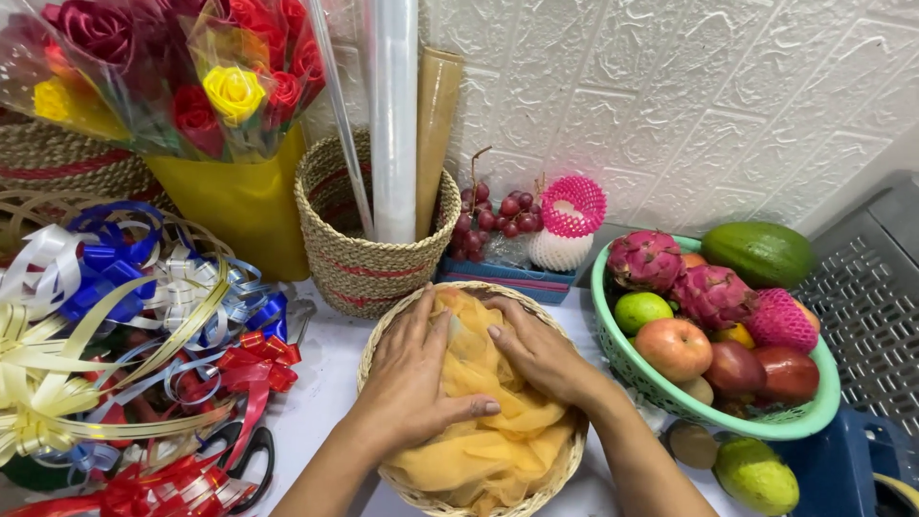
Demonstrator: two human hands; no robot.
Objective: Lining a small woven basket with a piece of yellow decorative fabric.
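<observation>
We press our left hand (410, 383) and right hand (542, 356) flat and open on the yellow cloth (483, 436), which lies beneath both palms inside the wicker basket (565, 469). A green fruit bowl (756, 418) sits just right of our right hand, ribbon bows (144, 316) left of our left

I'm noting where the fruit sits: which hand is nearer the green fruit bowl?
Right. The right hand lies on the yellow cloth just beside the green fruit bowl; the left hand is farther away.

Crumpled yellow cloth (488, 421) lining round wicker basket (565, 464)
</observation>
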